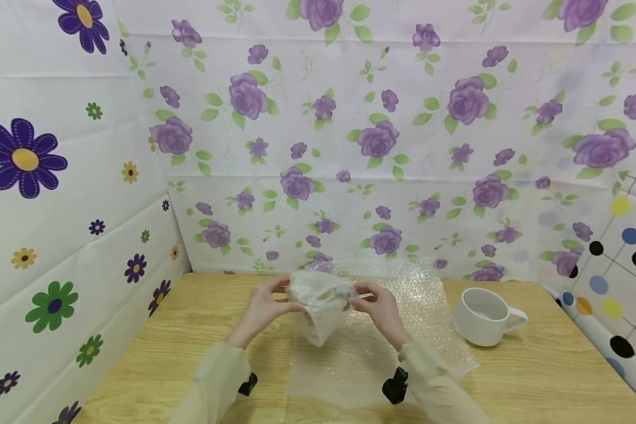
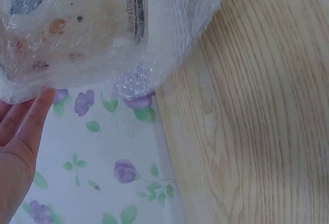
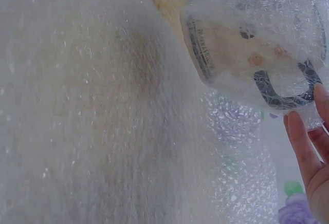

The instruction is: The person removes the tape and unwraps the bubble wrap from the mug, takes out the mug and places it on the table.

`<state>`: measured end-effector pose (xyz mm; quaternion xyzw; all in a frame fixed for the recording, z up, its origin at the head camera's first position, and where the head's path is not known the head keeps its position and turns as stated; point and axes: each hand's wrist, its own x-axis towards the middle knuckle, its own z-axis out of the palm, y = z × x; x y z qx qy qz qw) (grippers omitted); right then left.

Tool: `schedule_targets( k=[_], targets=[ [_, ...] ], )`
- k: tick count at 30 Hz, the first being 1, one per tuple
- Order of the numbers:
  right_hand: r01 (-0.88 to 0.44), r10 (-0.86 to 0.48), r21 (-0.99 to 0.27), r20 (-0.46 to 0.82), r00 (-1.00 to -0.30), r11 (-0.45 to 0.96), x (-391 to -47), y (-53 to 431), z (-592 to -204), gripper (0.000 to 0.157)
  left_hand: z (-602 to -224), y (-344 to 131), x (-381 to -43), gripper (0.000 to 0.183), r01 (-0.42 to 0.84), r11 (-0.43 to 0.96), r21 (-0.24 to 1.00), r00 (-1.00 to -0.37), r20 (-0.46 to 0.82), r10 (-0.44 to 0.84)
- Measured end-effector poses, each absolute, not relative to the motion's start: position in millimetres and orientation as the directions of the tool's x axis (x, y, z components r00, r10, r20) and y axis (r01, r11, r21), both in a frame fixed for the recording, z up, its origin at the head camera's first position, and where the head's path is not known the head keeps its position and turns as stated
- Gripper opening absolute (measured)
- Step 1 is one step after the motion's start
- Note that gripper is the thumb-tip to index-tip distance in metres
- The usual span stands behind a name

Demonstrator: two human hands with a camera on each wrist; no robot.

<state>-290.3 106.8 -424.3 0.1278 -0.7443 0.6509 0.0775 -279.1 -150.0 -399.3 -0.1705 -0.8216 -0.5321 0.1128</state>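
A printed mug (image 1: 320, 303) wrapped in bubble wrap is held up above the table between both hands. My left hand (image 1: 265, 309) grips its left side, the thumb in front. On the opposite side, my right hand (image 1: 383, 309) pinches the wrap with thumb and fingers. Through the plastic, the right wrist view shows a dark handle (image 3: 280, 98) near the right fingers. Lettering and small printed figures show through the bubble wrap (image 2: 169, 29) in the left wrist view. Beneath the hands, a flat bubble wrap sheet (image 1: 418, 318) covers part of the table.
A white mug (image 1: 469, 324) stands upright at the right, its handle pointing right. The wooden table (image 1: 191, 335) meets a flowered cloth (image 1: 297, 224) at the back. More patterned cloth hangs on the left and right.
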Motion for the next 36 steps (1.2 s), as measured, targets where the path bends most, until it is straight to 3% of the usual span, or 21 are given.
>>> schedule_targets(
  k=[22, 31, 36],
  targets=[
    [-0.309, 0.006, -0.936, 0.314, -0.949, 0.169, -293.2, 131.0, -423.6, 0.030, -401.6, -122.1, -284.4, 0.073, 0.424, 0.350, 0.835, -0.905, 0.380, 0.190],
    [-0.308, 0.028, -0.931, 0.319, -0.947, 0.194, -290.6, 142.1, -421.7, 0.029, -400.1, -110.2, -289.1, 0.058, 0.453, 0.407, 0.793, -0.891, 0.393, 0.225],
    [-0.307, 0.056, -0.934, 0.321, -0.945, 0.182, -291.4, 148.8, -422.5, 0.029, -395.6, -103.1, -290.1, 0.060, 0.442, 0.436, 0.783, -0.896, 0.363, 0.256]
  ],
)
